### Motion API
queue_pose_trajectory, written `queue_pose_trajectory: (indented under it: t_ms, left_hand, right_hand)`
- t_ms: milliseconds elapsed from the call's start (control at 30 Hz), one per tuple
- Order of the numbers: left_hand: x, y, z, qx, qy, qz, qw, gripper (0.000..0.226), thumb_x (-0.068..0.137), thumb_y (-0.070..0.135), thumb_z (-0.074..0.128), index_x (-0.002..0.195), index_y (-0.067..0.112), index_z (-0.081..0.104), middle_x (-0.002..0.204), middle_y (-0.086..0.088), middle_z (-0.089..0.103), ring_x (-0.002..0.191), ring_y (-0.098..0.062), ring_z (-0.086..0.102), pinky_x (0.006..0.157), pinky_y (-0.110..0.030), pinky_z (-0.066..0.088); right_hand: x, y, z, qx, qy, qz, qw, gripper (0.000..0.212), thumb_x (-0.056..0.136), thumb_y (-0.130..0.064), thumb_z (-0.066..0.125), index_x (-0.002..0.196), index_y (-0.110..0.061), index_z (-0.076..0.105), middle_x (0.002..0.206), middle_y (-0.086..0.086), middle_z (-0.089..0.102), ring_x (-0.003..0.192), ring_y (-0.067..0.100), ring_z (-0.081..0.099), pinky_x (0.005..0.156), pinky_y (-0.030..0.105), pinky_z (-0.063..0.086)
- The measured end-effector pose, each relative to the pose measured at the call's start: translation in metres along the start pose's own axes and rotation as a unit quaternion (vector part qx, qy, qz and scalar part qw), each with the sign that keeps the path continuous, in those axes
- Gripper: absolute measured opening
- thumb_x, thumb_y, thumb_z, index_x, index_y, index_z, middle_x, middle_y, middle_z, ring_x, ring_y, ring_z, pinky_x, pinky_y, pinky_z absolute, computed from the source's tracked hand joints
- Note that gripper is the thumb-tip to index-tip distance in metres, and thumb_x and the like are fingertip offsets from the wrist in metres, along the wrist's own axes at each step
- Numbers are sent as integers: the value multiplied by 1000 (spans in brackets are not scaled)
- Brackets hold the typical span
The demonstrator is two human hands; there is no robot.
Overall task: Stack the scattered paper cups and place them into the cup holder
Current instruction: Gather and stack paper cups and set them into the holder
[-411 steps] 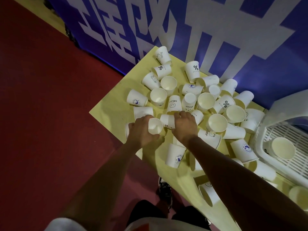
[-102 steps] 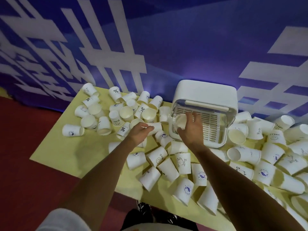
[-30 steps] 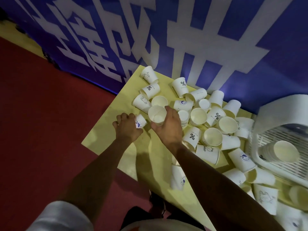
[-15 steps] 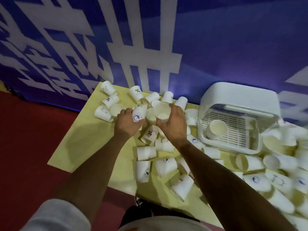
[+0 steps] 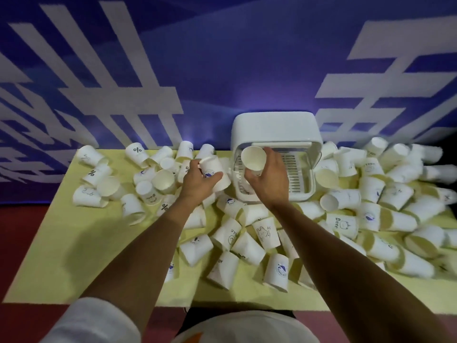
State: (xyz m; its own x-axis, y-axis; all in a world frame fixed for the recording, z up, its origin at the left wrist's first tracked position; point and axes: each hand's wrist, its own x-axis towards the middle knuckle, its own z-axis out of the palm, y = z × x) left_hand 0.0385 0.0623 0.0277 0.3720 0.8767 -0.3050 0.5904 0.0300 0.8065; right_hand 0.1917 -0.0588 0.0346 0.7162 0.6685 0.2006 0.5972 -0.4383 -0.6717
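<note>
White paper fills both of my grips. My right hand (image 5: 268, 180) is closed around a paper cup (image 5: 253, 157) from below and behind, its open mouth tilted back toward me so I look straight into its pale inside; I hold it just over the near left part of the cup holder (image 5: 277, 134). My left hand (image 5: 197, 181) is wrapped around a second cup (image 5: 214, 172), the one with a blue round logo on its side, fingers across the front and thumb underneath, the cup leaning to the left. The two cups are near each other but apart, and the left one hangs just left of the holder's wall.

That holder is a white boxy bin with a slatted floor, standing at the far middle of the yellow table (image 5: 61, 248), against a blue backdrop with big white lettering (image 5: 222, 58). I cannot tell whether any cups lie inside it, since my right hand covers much of the opening.

Loose cups (image 5: 247, 248) lie all around: a thinner scatter to the left, some marked with a percent sign, a tumble near my forearms with "HELLO" and little drawings, and a thick heap to the right, mostly on their sides. Red floor (image 5: 14, 243) shows at the left of the table.
</note>
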Motion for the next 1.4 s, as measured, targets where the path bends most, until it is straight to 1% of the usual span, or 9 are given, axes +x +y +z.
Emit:
queue_pose_trajectory:
  t_ms: [200, 333, 467, 567, 767, 933, 1033, 1200, 1400]
  left_hand:
    - [-10, -2, 15, -46, -50, -25, 997, 68, 78, 37, 74, 137, 38, 39, 126, -1, 54, 110, -24, 59, 93, -45, 55]
    - [-8, -13, 13, -59, -63, -75, 993, 80, 60, 57, 77, 127, 30, 42, 118, -5, 61, 102, -26, 67, 85, -48, 59]
    - [-6, -17, 14, -72, -41, -98, 992, 81, 61, 64, 77, 126, 26, 48, 115, -1, 65, 102, -21, 67, 89, -44, 58]
    - [-8, -11, 17, -117, -31, -114, 986, 59, 77, 49, 77, 122, 19, 52, 112, -3, 65, 95, -20, 70, 89, -40, 58]
    - [-6, 3, 24, -273, -53, -146, 949, 46, 87, 28, 73, 122, 5, 54, 115, -18, 66, 97, -27, 72, 85, -43, 61]
    - [-13, 16, 24, -350, -109, -170, 915, 24, 95, 24, 59, 113, 7, 60, 108, -19, 68, 94, -28, 70, 84, -37, 60]
    - [-16, 19, 24, -370, -134, -174, 903, 21, 96, 24, 57, 108, 7, 60, 100, -17, 68, 90, -27, 71, 82, -35, 60]
    - [-13, 18, 25, -331, -165, -171, 913, 27, 95, 31, 56, 113, 11, 61, 105, -15, 67, 98, -28, 67, 84, -35, 58]
    - [-9, 14, 29, -203, -160, -135, 957, 36, 93, 40, 58, 121, 17, 61, 105, -2, 69, 103, -22, 65, 86, -36, 54]
  right_hand:
    - [4, 23, 0, -21, -34, 1, 999, 61, 78, -29, 75, 131, -12, 51, 120, 9, 57, 107, 29, 57, 84, 38, 50]
    - [4, 28, 7, -32, -65, 10, 997, 60, 80, -33, 76, 130, -11, 51, 121, 11, 58, 107, 31, 58, 87, 39, 49]
    - [-1, 33, 10, -50, -125, 37, 990, 74, 80, -36, 77, 140, -11, 43, 135, 11, 53, 122, 30, 50, 101, 40, 45]
    - [-5, 33, 10, -59, -127, 26, 990, 80, 80, -39, 76, 145, -11, 39, 145, 12, 45, 133, 31, 39, 109, 39, 38]
    - [-8, 19, -1, 22, -124, -44, 991, 53, 86, -39, 69, 129, -11, 57, 128, 9, 58, 119, 26, 49, 98, 36, 40]
    - [-14, 14, 8, 35, -161, -24, 986, 73, 82, -62, 66, 138, -17, 51, 134, 4, 58, 122, 21, 50, 100, 37, 45]
    - [-15, 12, 10, 69, -154, -4, 986, 70, 80, -60, 68, 135, -20, 50, 127, 0, 60, 114, 16, 55, 94, 38, 51]
    - [-11, 8, 5, 137, -132, 49, 981, 66, 78, -58, 72, 131, -27, 50, 121, -7, 62, 108, 13, 59, 90, 38, 55]
    - [-1, 13, -4, 110, -50, 77, 990, 77, 78, -58, 72, 138, -19, 46, 132, 3, 55, 118, 18, 53, 100, 37, 50]
